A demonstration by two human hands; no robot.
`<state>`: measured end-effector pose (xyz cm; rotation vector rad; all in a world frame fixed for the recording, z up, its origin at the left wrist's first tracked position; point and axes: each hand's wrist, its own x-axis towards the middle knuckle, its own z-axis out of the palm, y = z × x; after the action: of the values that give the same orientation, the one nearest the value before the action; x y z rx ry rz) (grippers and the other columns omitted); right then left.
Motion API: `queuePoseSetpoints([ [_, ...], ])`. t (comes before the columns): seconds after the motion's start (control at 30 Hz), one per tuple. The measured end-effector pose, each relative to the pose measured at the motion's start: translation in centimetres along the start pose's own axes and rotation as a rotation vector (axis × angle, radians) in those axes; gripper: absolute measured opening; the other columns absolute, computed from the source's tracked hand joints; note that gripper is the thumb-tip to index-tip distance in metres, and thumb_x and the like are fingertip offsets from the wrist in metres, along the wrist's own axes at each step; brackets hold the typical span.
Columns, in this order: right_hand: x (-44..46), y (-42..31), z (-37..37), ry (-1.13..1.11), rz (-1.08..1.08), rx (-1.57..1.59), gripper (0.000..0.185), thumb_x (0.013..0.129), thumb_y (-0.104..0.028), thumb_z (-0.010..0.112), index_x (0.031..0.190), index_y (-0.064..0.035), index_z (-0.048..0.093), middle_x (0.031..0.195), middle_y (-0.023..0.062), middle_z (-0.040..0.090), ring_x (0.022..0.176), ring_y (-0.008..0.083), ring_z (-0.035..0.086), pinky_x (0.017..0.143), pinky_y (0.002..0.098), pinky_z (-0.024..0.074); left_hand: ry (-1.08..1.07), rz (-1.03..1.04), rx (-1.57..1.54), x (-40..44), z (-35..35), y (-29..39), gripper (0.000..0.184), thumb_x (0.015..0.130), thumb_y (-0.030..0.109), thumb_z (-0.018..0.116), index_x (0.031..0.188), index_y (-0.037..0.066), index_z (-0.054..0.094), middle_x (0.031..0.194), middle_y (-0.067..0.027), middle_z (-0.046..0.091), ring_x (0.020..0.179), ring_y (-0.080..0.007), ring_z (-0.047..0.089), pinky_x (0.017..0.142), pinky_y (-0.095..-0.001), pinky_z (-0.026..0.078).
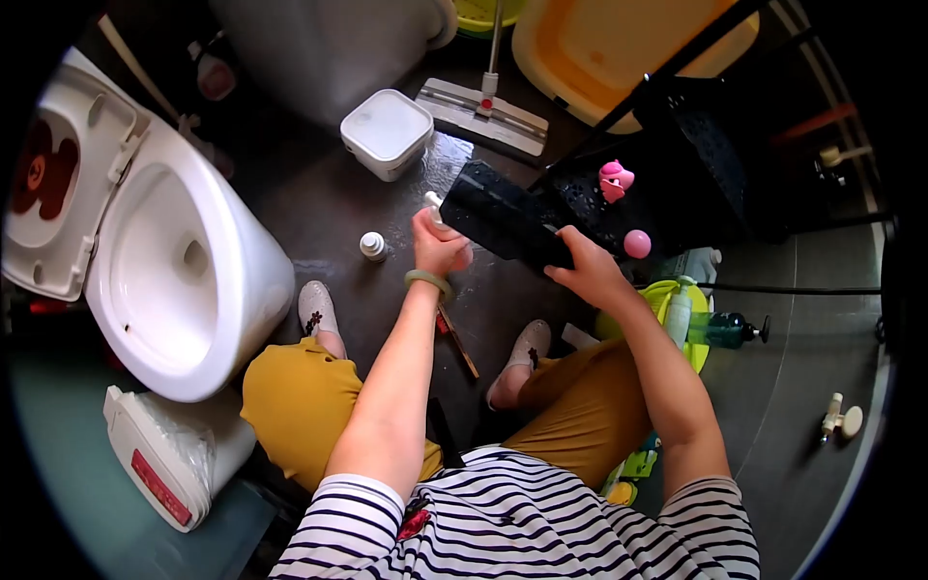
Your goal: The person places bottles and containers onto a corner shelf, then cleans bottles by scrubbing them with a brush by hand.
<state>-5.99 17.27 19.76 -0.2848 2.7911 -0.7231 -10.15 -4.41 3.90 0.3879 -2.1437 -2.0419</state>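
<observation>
The left hand (442,244) has its fingers curled tight around a white bottle (434,199) with a spray top. The right hand (588,267) grips one end of a black box (498,211), thumb on the side near the person. The box sticks out from the right hand toward the left one, and its far edge comes right beside the bottle's top (I can't tell if they touch).

Both hands are up over the dark floor (379,309). Left of the left hand, a strip of floor gives it room before a small white bottle with a pump top (373,246), and then there is more floor before the rim of the toilet (227,280). Ahead of the left hand is a white tub (387,130) with its lid on, and a flat mop (483,116) lies next to it.

The right hand has less room. Near it, on its right, are a pink ball (636,244) and a pink toy (615,181), and a green basin (698,356) with bottles (725,330) is close behind them. A thin stick (459,343) lies below the left wrist.
</observation>
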Motion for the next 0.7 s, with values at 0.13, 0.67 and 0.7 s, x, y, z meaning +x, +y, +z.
queuePoseSetpoints([
  [0.13,-0.1,1.5,0.3,0.064,-0.024,-0.039,0.043,0.072,-0.02,0.066,0.106,-0.0049,0.045,0.097,0.019,0.057,0.095,0.0362,0.054,0.077,0.0405,0.0431,0.016,0.04,0.005,0.4,0.3,-1.6,0.075,0.049,0.015,0.079,0.112,0.007,0.039,0.101,-0.0119,0.055,0.095,-0.0264,0.055,0.084,-0.0362,0.044],
  [0.67,1.0,6.5,10.9,-0.077,0.242,0.324,0.05,0.067,-0.019,0.07,0.106,-0.0009,0.045,0.096,0.0201,0.056,0.093,0.0344,0.055,0.078,0.0383,0.0428,0.079,0.017,0.197,-0.9,-0.3,-3.4,0.068,0.057,0.004,0.076,0.114,0.009,0.039,0.103,-0.0117,0.053,0.094,-0.0234,0.054,0.083,-0.0343,0.044],
  [0.7,1.0,6.2,10.9,-0.102,0.297,0.316,0.049,0.067,-0.019,0.07,0.106,-0.0013,0.045,0.096,0.0199,0.057,0.093,0.0342,0.055,0.077,0.0381,0.043,0.082,0.016,0.197,-0.9,-0.1,-4.2,0.068,0.057,0.004,0.076,0.114,0.009,0.039,0.103,-0.0117,0.053,0.094,-0.0234,0.054,0.083,-0.0343,0.044],
])
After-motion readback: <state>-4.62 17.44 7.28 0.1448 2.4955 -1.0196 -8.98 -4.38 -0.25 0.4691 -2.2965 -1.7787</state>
